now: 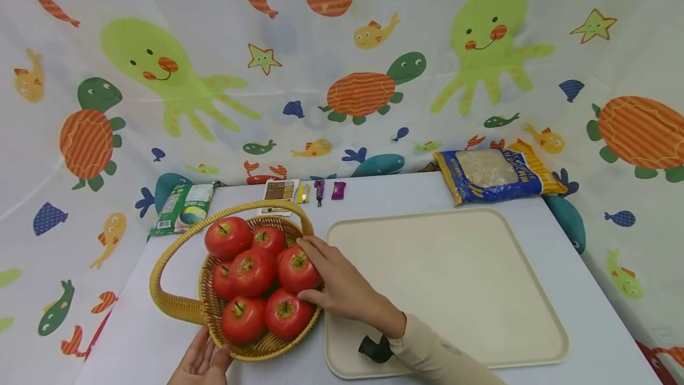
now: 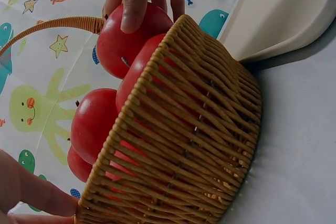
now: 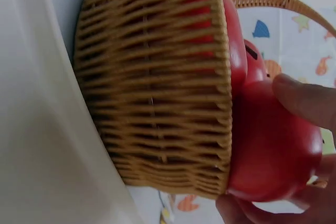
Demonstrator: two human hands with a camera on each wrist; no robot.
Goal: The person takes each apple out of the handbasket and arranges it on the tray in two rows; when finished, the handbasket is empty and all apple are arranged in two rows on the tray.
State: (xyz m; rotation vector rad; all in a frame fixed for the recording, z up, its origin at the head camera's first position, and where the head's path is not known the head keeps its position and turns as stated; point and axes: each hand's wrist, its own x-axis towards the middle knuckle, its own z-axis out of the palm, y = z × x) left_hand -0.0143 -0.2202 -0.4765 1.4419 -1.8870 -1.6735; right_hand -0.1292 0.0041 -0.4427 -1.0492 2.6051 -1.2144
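A brown woven basket [image 1: 256, 354] with a tall arched handle [image 1: 160, 269] stands on the left of the table, filled with several red apples [image 1: 253, 272]. My right hand [image 1: 347, 284] grips the apple [image 3: 278, 145] at the basket's right side, thumb on one side and fingers round the other. In the right wrist view that apple bulges out past the rim, against its neighbours. Lower left, my left hand [image 1: 203, 361] touches the near-left rim with its fingertips. The left wrist view shows straight fingers [image 2: 47, 195] against the woven edge.
A beige tray [image 1: 443, 278] lies right of the basket, the right forearm crossing its corner. Behind are a green packet [image 1: 187, 207], a brown-and-white card [image 1: 280, 190], small yellow and purple wrapped pieces [image 1: 338, 190], and a blue-yellow bag [image 1: 491, 174]. A sea-animal curtain [image 1: 299, 88] hangs behind.
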